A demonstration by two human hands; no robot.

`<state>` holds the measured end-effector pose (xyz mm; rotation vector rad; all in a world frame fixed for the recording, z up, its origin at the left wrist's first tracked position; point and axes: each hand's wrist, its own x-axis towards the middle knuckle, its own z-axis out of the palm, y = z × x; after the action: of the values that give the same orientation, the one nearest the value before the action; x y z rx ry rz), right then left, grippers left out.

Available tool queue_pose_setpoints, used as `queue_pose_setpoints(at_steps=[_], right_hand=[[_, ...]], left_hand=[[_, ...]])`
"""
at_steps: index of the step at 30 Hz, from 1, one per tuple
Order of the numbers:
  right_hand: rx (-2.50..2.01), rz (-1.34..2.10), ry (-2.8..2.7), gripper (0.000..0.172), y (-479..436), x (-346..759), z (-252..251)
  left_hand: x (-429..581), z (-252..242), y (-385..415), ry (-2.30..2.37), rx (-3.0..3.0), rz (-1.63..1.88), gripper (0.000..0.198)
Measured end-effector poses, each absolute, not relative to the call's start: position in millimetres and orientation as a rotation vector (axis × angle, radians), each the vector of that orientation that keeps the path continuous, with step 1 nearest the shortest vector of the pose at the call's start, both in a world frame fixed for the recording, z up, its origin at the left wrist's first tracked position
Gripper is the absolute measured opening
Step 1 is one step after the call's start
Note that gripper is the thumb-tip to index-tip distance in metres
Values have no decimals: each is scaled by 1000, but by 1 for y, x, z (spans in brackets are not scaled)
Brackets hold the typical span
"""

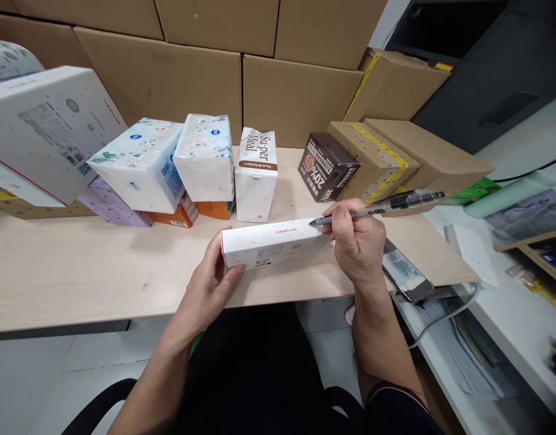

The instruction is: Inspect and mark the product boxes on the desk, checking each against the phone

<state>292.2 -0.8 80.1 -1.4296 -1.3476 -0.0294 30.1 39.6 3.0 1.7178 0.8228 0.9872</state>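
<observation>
A long white box (pixel 271 243) with small red lettering lies on the light wooden table (pixel 78 272) near its front edge. My left hand (pixel 210 284) grips the box's left end, thumb on the near side. My right hand (pixel 357 241) is closed on a black pen (pixel 387 206), whose tip touches the top of the box near its right end.
Behind stand two pale blue tissue packs (pixel 144 163), a white "Super Meal" box (pixel 256 175), a dark brown box (pixel 327 166), orange boxes (pixel 178 216) and a big white box (pixel 37 130). Cardboard cartons (pixel 282 96) line the back. A phone (pixel 405 272) lies by my right wrist.
</observation>
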Motion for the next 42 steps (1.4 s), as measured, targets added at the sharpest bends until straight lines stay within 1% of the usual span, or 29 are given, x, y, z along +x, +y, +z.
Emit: queue_pose_setpoints(at_steps=[4, 8, 10, 13, 14, 17, 19, 23, 27, 31, 33, 35, 37, 39, 42], right_hand=[[-1328, 39, -1159, 40, 0, 292, 73], [-1247, -56, -945, 34, -9, 304, 58], [-1344, -120, -990, 29, -19, 318, 46], [-1612, -175, -1329, 26, -35, 337, 31], [-1715, -185, -1483, 30, -39, 341, 28], [-2048, -207, -1851, 51, -43, 341, 26], [-2222, -237, -1958, 56, -39, 336, 27], [-2361, -250, -1999, 54, -26, 328, 26], [-2304, -238, -1967, 54, -25, 333, 21], [-2242, -398, -1740, 47, -46, 351, 16], [-2342, -458, -1580, 57, -61, 367, 15], [-2532, -380, -1422, 72, -75, 385, 15], [-2685, -177, -1337, 83, -85, 401, 14], [-2733, -8, -1325, 83, -91, 413, 12], [-2693, 39, -1331, 79, -93, 423, 10]], left_hand=[[30, 2, 40, 823, 1704, 984, 63], [31, 2, 40, 822, 1668, 1008, 62], [32, 2, 40, 820, 1649, 1055, 61], [34, 1, 40, 822, 1628, 1124, 61], [34, 0, 41, 823, 1625, 1145, 60], [35, -2, 42, 821, 1621, 1203, 55], [35, -3, 42, 805, 1623, 1224, 52], [35, -3, 42, 780, 1615, 1212, 52], [34, -3, 41, 775, 1602, 1203, 53], [34, -5, 42, 783, 1608, 1187, 52], [33, -6, 42, 789, 1613, 1180, 52], [32, -6, 43, 797, 1618, 1178, 51], [32, -6, 43, 798, 1621, 1179, 50], [32, -6, 43, 790, 1628, 1179, 50], [32, -7, 43, 778, 1642, 1185, 50]])
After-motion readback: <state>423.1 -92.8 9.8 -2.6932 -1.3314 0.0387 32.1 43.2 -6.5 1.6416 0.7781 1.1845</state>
